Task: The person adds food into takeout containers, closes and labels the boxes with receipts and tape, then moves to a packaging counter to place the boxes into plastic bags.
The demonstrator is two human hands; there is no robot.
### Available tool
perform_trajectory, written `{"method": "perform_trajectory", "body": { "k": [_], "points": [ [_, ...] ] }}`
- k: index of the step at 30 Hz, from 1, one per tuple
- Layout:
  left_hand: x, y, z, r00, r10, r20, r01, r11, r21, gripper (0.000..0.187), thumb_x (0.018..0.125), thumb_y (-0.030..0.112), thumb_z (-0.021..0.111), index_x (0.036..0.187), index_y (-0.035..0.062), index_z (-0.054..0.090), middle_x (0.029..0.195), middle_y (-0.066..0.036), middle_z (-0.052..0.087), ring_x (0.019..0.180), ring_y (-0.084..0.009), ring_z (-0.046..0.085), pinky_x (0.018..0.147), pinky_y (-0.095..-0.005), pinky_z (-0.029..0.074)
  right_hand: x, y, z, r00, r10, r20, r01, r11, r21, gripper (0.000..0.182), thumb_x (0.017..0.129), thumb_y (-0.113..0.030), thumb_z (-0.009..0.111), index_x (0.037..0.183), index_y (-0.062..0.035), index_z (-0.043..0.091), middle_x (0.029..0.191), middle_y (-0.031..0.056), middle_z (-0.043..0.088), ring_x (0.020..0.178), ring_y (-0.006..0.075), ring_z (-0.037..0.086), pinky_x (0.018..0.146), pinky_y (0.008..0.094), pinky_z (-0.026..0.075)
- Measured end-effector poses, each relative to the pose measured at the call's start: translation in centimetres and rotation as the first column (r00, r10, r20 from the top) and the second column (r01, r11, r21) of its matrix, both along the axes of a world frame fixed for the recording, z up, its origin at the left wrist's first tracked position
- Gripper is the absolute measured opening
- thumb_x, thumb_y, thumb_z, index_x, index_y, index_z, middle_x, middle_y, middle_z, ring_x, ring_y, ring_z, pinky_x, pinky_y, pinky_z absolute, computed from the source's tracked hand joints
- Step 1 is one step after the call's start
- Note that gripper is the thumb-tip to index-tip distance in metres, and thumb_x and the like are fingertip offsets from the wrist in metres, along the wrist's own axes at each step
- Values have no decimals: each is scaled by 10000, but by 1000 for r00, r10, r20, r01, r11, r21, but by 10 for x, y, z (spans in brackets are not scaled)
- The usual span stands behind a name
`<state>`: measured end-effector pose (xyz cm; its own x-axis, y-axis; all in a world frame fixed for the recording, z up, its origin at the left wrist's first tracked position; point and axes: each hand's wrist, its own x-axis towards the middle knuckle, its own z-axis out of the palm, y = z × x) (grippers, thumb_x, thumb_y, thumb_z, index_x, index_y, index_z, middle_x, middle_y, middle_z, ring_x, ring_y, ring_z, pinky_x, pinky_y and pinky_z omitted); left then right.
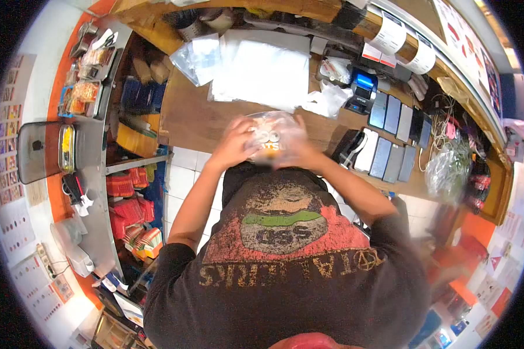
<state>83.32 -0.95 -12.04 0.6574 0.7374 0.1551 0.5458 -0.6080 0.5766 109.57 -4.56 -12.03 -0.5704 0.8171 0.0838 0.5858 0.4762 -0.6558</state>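
Note:
Close to my body, at the near edge of the wooden counter, a round package in clear plastic shows white printed letters and something yellowish low down. My left hand has its fingers curled around the package's left side. On its right side is my right hand, smeared by motion, so its fingers are hard to make out. Beyond the package lies a stack of white sheets or bags, with clear plastic bags at its left.
Several phones or tablets lie in rows at the right, near a small device with a lit blue screen. A crumpled white bag sits before it. Shelves hold red packets at left. A blurred red shape is at lower right.

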Motion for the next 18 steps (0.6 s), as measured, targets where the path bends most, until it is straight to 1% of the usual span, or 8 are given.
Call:
{"method": "perform_trajectory", "body": {
  "k": [3,5,7,9,10,11,13,18],
  "points": [
    [32,-7,-10,955,60,291,6,975,-223,461,681,173,826,1098,50,672,1222,-168,628,1220,-328,534,1063,-455,396,-41,14,-8,967,-134,-216,134,991,-15,656,694,-213,820,1264,-22,556,1296,188,568,1311,333,460,1158,487,254],
    [42,-26,-10,813,502,295,-254,761,-597,380,719,111,778,1074,27,670,1038,-151,689,1051,-245,633,995,-360,448,-44,17,-24,945,-161,-286,148,987,-65,556,716,-164,800,1210,-30,584,1248,173,599,1254,336,507,1143,478,283],
    [34,-30,-13,796,492,353,-99,681,-725,507,711,137,784,1172,22,609,1211,-160,624,1151,-191,569,983,-343,442,-41,18,-23,918,-187,-350,152,980,-127,459,737,-115,780,1157,-38,613,1199,158,630,1196,339,554,1127,468,313],
    [31,-32,-15,624,535,569,-98,776,-623,710,683,187,821,1300,32,506,1383,-180,491,1260,-225,487,1032,-403,406,-33,16,-18,863,-223,-454,39,924,-380,469,749,-74,745,1190,-33,589,1192,179,621,1164,355,559,1058,445,381],
    [29,-22,6,857,339,389,-178,902,-393,938,621,215,852,1422,50,393,1523,-164,336,1384,-278,364,1091,-473,342,-34,17,-15,863,-227,-451,46,925,-376,469,749,-74,745,1190,-33,589,1192,179,621,1164,355,559,1058,445,381],
    [34,-19,11,857,333,393,-170,903,-394,938,621,215,852,1422,50,393,1523,-164,336,1384,-278,364,1091,-473,342,-40,15,-13,801,-225,-556,74,957,-280,471,728,-39,721,1178,-28,580,1175,190,614,1163,358,556,1042,437,386],
    [47,-17,13,999,8,-32,-9,998,-57,975,651,294,815,1476,60,350,1557,-172,306,1437,-305,297,1135,-497,272,-49,13,-2,731,-215,-647,120,975,-188,475,707,-5,696,1165,-23,571,1159,201,607,1162,360,553,1026,429,392],
    [72,-9,-47,986,152,-74,-143,983,114,675,823,385,630,1436,142,488,1482,23,473,1402,-234,355,1146,-417,254,-54,13,41,886,-52,-461,-120,934,-337,393,727,-3,662,1102,-29,547,1123,146,573,1129,312,539,990,400,413]
  ]
}}
